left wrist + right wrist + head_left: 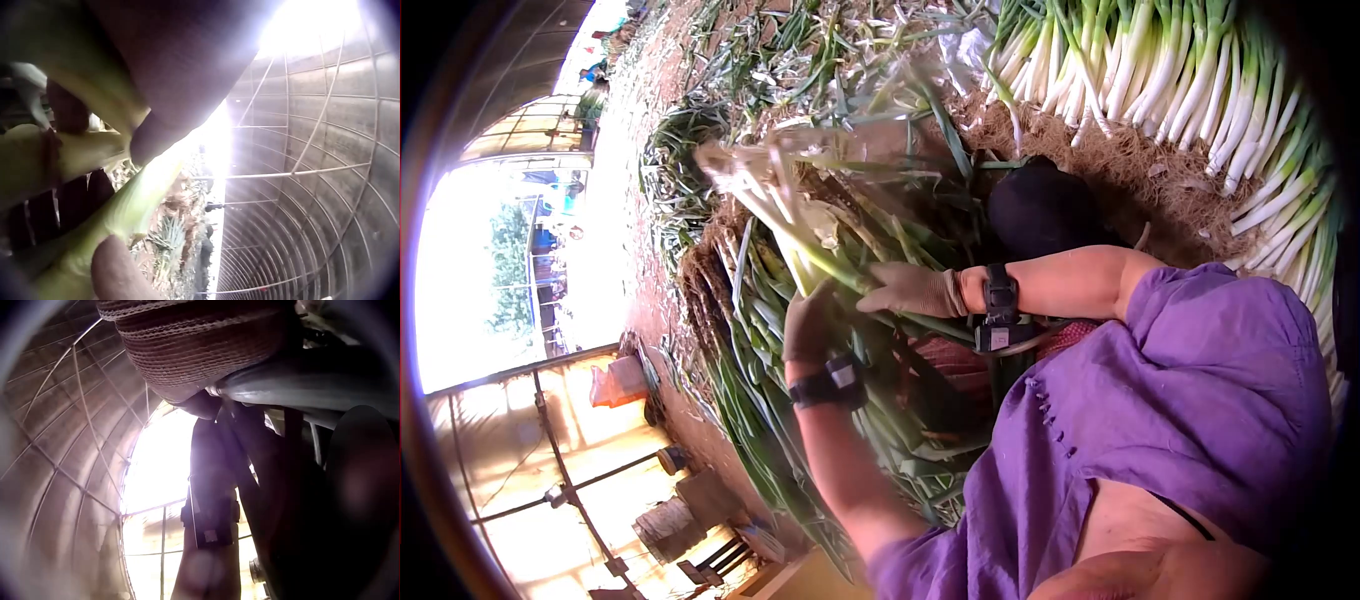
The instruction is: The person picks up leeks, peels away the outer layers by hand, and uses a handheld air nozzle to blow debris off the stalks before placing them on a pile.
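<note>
Both hands wear brownish knit gloves and work at a few green onions (785, 215), whose white ends point up-left in the head view, slightly blurred. My left hand (810, 325) grips their green part from below. In the left wrist view, fingers (119, 272) lie against a pale green stalk (140, 203). My right hand (912, 290) is close beside the left and pinches a green stalk. The right wrist view shows the ribbed glove (200, 353) with a shiny stalk (281, 384) at it; its fingertips are mostly hidden.
A heap of untrimmed green onions (770, 360) lies beneath the hands. Cleaned onions (1160, 80) with white stems stand in a row at the upper right, roots (1140, 180) toward the person. Stripped leaves (780, 60) litter the ground. A dark rounded thing (1040, 205) is beside the right forearm.
</note>
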`<act>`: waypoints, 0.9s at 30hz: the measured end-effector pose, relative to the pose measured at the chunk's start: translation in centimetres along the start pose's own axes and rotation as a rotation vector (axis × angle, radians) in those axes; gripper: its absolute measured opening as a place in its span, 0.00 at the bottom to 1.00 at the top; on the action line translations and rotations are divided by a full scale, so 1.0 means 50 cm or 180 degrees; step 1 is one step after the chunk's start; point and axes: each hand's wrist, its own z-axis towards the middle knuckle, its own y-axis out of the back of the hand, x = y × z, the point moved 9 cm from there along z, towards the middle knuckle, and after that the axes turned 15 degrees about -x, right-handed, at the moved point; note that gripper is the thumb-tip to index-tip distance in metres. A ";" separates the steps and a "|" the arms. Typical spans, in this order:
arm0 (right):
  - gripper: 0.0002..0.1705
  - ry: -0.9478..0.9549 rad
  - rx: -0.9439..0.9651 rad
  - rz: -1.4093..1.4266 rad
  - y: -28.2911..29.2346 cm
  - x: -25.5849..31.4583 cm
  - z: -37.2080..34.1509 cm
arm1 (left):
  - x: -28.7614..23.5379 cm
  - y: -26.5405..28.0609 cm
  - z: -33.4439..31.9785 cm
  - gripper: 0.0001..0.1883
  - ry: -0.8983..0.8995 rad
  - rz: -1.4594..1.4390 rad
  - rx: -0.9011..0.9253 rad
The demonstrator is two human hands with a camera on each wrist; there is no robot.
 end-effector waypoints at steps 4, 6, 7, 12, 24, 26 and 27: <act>0.19 0.0644 -0.0164 0.0270 -0.029 0.061 -0.009 | -0.052 0.082 -0.090 0.15 -0.0123 0.0135 -0.0441; 0.18 0.0828 -0.0441 0.0148 -0.020 0.083 -0.009 | -0.029 0.147 -0.108 0.17 -0.0120 0.0285 -0.0819; 0.18 0.0824 -0.0460 0.0019 -0.029 0.086 -0.013 | -0.029 0.175 -0.134 0.17 -0.0215 -0.0032 -0.1042; 0.21 0.0794 -0.0065 -0.0276 -0.156 0.051 -0.063 | -0.087 0.233 -0.203 0.27 -0.0600 -0.0422 -0.1131; 0.22 0.2255 -0.0561 -0.0739 -0.236 0.255 -0.095 | -0.245 0.256 -0.307 0.22 -0.1691 -0.0576 -0.1395; 0.22 0.2356 -0.0447 -0.0380 -0.215 0.346 -0.103 | -0.272 0.283 -0.332 0.23 -0.1685 -0.1501 -0.1515; 0.21 0.2516 -0.0554 -0.0528 -0.207 0.379 -0.103 | -0.281 0.278 -0.339 0.25 -0.1834 -0.1699 -0.1223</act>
